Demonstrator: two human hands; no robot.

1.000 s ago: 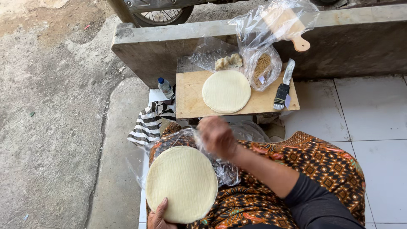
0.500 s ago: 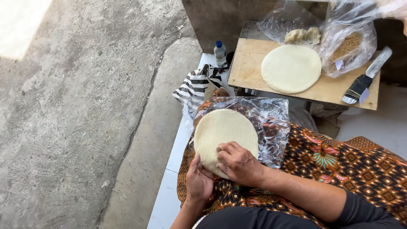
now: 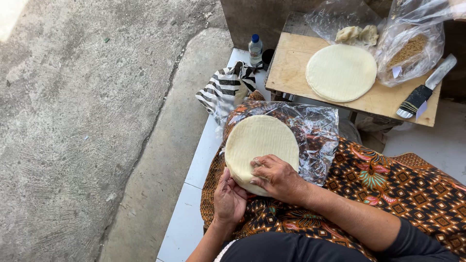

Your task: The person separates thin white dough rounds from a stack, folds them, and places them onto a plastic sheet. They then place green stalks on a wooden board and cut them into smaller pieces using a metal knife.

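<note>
Left hand (image 3: 229,198) cups the near edge of the dough disc (image 3: 261,148) from below, palm up, fingers curled under the rim. Right hand (image 3: 277,178) lies flat on top of the same edge, fingers spread, pressing down. So the grip is a two-hand pinch: disc sandwiched between both hands at its near rim, rest of it sticking out away from the person.

Disc sits on a clear plastic sheet (image 3: 318,140) over the lap, on patterned batik cloth (image 3: 388,189).

Beyond the grip, further out: low wooden desk (image 3: 291,73) carrying a second dough disc (image 3: 341,72), flat, untouched. Past that disc, plastic bags (image 3: 410,48) with dough lumps and brownish filling. Right of the second disc, a brush (image 3: 422,94) lies at the desk edge.

Left of the desk: small water bottle (image 3: 255,48) upright, and a striped bag (image 3: 228,90) just beyond the held disc.
</note>
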